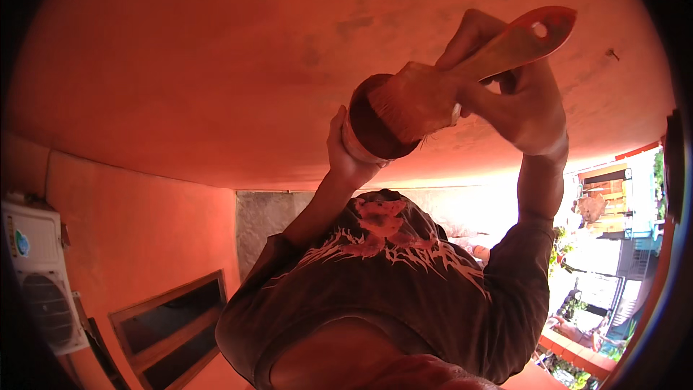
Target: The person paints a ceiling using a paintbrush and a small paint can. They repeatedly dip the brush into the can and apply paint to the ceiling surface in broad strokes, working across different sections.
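My left hand (pixel 346 162) is wrapped round a round paint container (pixel 359 147), which is tipped so that its dark opening faces up toward me. In my right hand (pixel 530 112) is a wide paintbrush (pixel 516 47), gripped near the base of its handle. Its handle, with a hole at the end, points up and to the right. The bristles (pixel 404 105) reach over the container's opening; whether they touch the rim or the paint inside, I cannot tell. How much paint is in the container is hidden in shadow.
An orange-red wall (pixel 180 65) with darker patches spans the upper view; a small nail-like piece (pixel 613 54) sticks out at right. At left are an air-conditioner unit (pixel 43 274) and a wood-framed window (pixel 173 328). Bright outdoor surroundings with a wooden structure (pixel 605 198) lie at right.
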A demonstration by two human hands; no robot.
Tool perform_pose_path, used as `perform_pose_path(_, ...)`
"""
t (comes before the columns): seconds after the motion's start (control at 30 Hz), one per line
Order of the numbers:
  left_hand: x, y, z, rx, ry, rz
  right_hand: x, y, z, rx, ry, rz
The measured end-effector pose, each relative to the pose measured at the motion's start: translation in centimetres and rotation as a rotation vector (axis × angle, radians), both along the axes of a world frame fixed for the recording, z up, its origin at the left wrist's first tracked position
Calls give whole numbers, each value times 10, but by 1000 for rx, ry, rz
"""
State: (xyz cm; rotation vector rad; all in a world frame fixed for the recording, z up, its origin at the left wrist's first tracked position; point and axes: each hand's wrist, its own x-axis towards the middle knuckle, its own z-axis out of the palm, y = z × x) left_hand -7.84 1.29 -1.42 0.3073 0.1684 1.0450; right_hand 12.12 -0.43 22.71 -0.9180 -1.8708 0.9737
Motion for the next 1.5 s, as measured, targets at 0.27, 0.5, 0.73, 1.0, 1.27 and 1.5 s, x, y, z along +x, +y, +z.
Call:
perform_pose_path(0.27, -21, 16, -3, 102, -52, 90, -54, 20, -40, 104, -220, 74)
perform_pose_path(0.5, -16, 18, 0, 59, -37, 101, -46, 30, -57, 204, -421, 35)
perform_pose_path(0.73, -16, 22, -12, 171, -186, 12, -41, 38, -74, 409, -564, 10)
perform_pose_path(1.0, -13, 21, -15, 135, -253, 7, -41, 39, -74, 439, -581, -32)
perform_pose_path(1.27, -11, 23, -11, 77, -178, -11, -35, 32, -50, 620, -447, 18)
perform_pose_path(1.5, -12, 23, -18, 121, -253, -51, -28, 25, -47, 827, -552, 48)
